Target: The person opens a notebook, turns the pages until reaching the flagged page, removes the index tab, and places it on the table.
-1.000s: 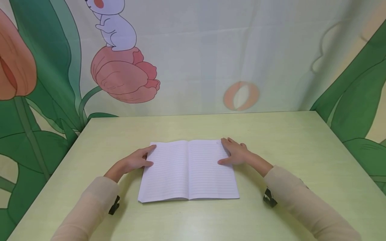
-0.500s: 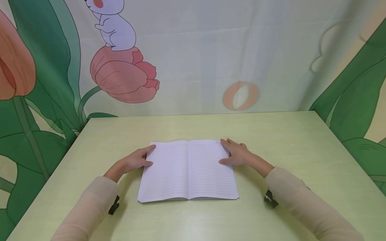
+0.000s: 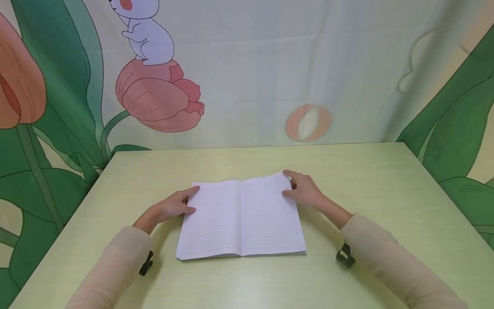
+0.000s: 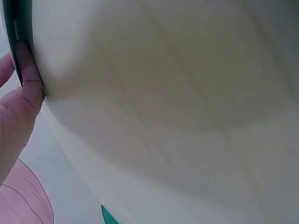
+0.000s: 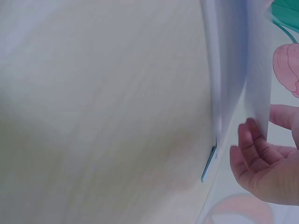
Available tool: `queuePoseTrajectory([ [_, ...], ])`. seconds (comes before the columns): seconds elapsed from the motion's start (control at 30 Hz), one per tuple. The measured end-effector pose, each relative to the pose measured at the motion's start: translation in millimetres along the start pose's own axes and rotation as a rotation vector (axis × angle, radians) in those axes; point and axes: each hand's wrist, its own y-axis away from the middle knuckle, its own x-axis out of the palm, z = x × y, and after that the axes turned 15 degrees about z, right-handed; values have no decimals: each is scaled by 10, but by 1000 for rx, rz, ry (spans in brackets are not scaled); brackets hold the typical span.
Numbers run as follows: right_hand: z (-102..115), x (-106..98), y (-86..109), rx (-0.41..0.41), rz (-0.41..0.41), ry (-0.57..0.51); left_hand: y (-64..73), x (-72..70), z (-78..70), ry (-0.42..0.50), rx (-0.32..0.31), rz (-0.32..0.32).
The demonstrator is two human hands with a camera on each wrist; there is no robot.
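Your notebook (image 3: 216, 223) lies open on the table (image 3: 247, 283) between your two hands, its fold (image 3: 241, 219) running straight away from you; the open spread looks longer from left to right than from front to back. Your right hand (image 3: 305, 189) pinches the right-hand leaf (image 3: 270, 216) near its far outer corner, thumb on one face and fingers against the other, and the right wrist view shows that sheet standing apart from the pages under it. Your left hand (image 3: 175, 205) grips the opposite outer edge near its far corner, with fingers on both faces of it. The relation to mind, I judge, is leaf to fold: the pinched corner sits raised at the end farthest from you, while the near right corner lies low. Your right hand is the nearer one, on the leaf's free edge; your left hand is well apart, across the fold. Any swing of that leaf would pivot leftward about the fold, with your left hand placed to steady the notebook.
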Motion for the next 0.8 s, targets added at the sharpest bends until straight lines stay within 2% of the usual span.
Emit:
queuePoseTrajectory([
  [0.2, 58, -42, 0, 90, -41, -225, -11, -1, 6, -3, 2, 3],
  [0.33, 86, -52, -14, 133, -47, -283, -12, -3, 27, 0, 19, 11],
  [0.53, 172, -50, -98, 110, -40, -454, 35, -2, -9, -27, 49, 28],
  [0.67, 314, -34, -171, 81, -3, -609, 27, -3, -13, -6, 29, 18],
  [0.8, 478, -7, -248, 87, 46, -726, 5, -1, -6, -6, 14, 11],
])
